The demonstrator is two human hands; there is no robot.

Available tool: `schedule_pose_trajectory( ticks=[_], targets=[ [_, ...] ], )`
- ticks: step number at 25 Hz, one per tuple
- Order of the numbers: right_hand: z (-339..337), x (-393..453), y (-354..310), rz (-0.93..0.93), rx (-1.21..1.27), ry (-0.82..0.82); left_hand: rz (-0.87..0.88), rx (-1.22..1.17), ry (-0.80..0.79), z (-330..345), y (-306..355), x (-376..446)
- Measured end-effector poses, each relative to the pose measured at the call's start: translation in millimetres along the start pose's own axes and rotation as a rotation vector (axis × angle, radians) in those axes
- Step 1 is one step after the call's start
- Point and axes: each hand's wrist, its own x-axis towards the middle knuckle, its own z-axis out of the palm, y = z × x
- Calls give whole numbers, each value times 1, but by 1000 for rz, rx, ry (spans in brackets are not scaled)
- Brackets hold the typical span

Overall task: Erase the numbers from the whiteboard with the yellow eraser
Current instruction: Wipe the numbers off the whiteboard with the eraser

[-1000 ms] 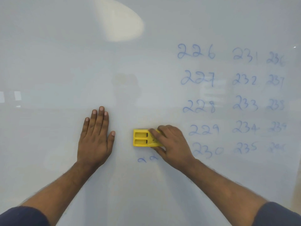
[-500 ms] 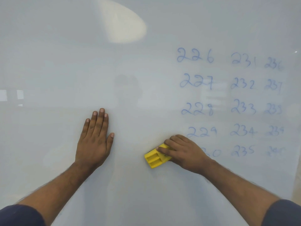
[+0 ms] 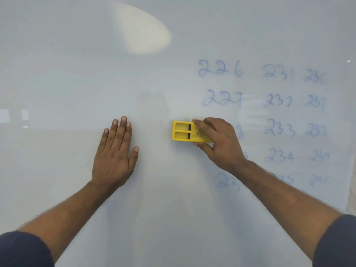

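Observation:
A whiteboard [image 3: 77, 74] fills the view. Blue handwritten numbers [image 3: 279, 103] stand in three columns on its right half, from 226 at the top left to a faint one at the bottom right. My right hand [image 3: 219, 143] grips the yellow eraser [image 3: 185, 131] and presses it flat on the board, just left of the first column at the height of 228. That hand and its forearm hide parts of 228, 229, 230 and 235. My left hand [image 3: 115, 153] lies flat on the board to the left, fingers apart, holding nothing.
The board's left half carries no writing, only a bright light reflection [image 3: 142, 29] near the top and a faint reflection of a person in the middle. The board's right edge [image 3: 349, 180] shows at the far right.
My right hand has carried the eraser up from beside 230 to beside 228 and turned it level. The leftover digits low in the middle are wiped away. My left hand has stayed put.

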Motion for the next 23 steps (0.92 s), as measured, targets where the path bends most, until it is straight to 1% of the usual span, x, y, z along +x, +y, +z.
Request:
schedule_pose_trajectory(
  ticks=[2, 3, 5, 7, 8, 11, 16, 17, 18, 21, 23],
  targets=[
    [-4, -2, 5, 13, -19, 17, 2, 3, 17, -1, 6, 19],
    [-2, -6, 2, -9, -26, 11, 4, 8, 31, -1, 10, 28],
    [12, -20, -11, -146, -19, -57, 10, 15, 50, -1, 16, 44],
    [33, -42, -30, -340, -2, -180, 16, 24, 58, -1, 21, 53],
    [43, -53, -38, -408, -2, -237, 20, 28, 58, 0, 23, 56],
    [56, -72, -43, -470, -7, -322, 34, 42, 52, 1, 28, 58],
    [40, -70, -20, -623, -54, -399, 18, 66, 38, -1, 27, 59],
    [34, -63, -13, -600, -43, -380, 17, 69, 45, -2, 27, 61],
    [25, -52, -5, -534, -26, -331, 21, 72, 50, -4, 27, 63],
    [-15, -12, 29, -220, -7, -119, 37, 78, 66, -7, 32, 78],
    [-40, 7, 51, -85, -64, -45, 42, 75, 75, -8, 39, 92]
  ],
)
